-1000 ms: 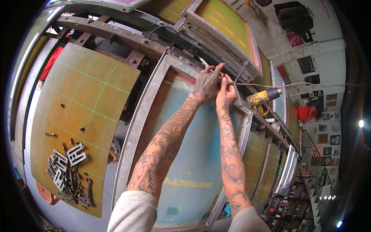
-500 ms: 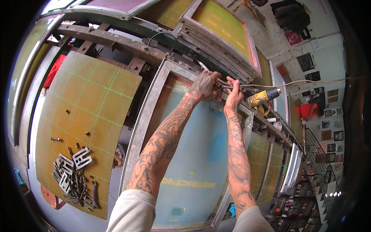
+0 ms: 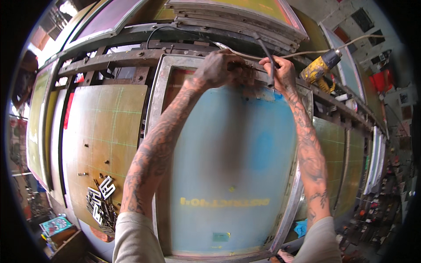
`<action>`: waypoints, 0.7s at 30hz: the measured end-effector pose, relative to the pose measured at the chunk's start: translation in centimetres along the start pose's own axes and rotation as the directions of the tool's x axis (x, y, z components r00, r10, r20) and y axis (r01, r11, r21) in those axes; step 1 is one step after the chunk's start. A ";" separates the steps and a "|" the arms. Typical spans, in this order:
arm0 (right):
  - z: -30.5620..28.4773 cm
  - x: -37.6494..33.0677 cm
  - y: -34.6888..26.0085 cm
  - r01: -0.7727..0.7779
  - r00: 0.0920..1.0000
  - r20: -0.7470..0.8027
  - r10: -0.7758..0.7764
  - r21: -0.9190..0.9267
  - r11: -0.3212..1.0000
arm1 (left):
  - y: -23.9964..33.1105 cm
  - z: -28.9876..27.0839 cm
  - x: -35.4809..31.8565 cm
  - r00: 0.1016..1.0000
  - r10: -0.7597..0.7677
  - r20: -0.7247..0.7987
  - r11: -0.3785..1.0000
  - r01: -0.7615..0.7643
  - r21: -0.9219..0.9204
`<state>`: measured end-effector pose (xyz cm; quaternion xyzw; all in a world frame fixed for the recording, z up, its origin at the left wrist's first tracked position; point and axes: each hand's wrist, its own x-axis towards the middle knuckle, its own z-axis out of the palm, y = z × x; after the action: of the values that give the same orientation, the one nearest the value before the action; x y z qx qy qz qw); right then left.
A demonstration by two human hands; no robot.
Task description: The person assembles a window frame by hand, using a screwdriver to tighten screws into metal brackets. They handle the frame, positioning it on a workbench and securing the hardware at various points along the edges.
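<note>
A large screen-printing frame [image 3: 154, 105] lies in front of me, with bluish mesh [image 3: 210, 144] inside its grey metal rim. My left hand [image 3: 217, 69] is curled at the frame's far edge, next to a metal fitting; what its fingers grip is hidden. My right hand [image 3: 280, 72], a little to the right, is closed around a dark bar-shaped hand tool [image 3: 265, 52]. The tool stands roughly upright across the fingers, its lower end over the frame's far rim. Its exact kind does not show. Both forearms reach over the mesh.
A yellow-and-black pistol-shaped power tool [image 3: 320, 68] lies right of my right hand. On the left, a tan board [image 3: 127, 98] with green grid lines bears slotted metal brackets [image 3: 106, 187] and several bolts. Stacked frames [image 3: 241, 17] stand beyond; a pale cable [image 3: 307, 51] runs behind my hands.
My right hand has drawn away from the left, bringing the dark tool into clear sight and more upright. My left hand stays at the frame's far edge. The whole view has turned.
</note>
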<state>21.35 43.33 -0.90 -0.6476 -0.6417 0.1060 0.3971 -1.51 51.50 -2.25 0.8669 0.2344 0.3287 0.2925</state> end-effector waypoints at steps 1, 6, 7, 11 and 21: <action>-0.1 0.0 -0.6 0.027 0.998 0.057 -0.025 -0.046 0.999 | -0.1 -0.5 0.3 0.998 0.007 0.056 0.999 -0.005 -0.034; 2.3 0.6 1.1 0.117 0.980 0.117 -0.158 0.300 0.947 | 0.2 -1.5 -0.4 0.998 -0.051 0.030 0.999 0.051 -0.006; 2.1 0.6 0.6 0.098 0.979 0.147 -0.143 0.275 0.956 | 0.2 -1.5 -0.4 1.000 0.002 0.009 0.999 -0.002 0.035; 1.7 0.2 1.4 0.039 0.984 0.157 -0.082 0.260 0.965 | 0.7 -0.1 0.2 0.999 -0.035 0.010 0.999 0.035 0.002; 1.9 0.5 1.6 -0.046 0.980 0.197 -0.027 0.359 0.932 | 1.2 0.4 0.1 0.995 -0.065 -0.075 0.996 0.069 0.048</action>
<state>21.41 44.75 -3.05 -0.5526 -0.6444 0.2882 0.4430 -0.89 50.56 -1.69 0.8530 0.2822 0.3443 0.2723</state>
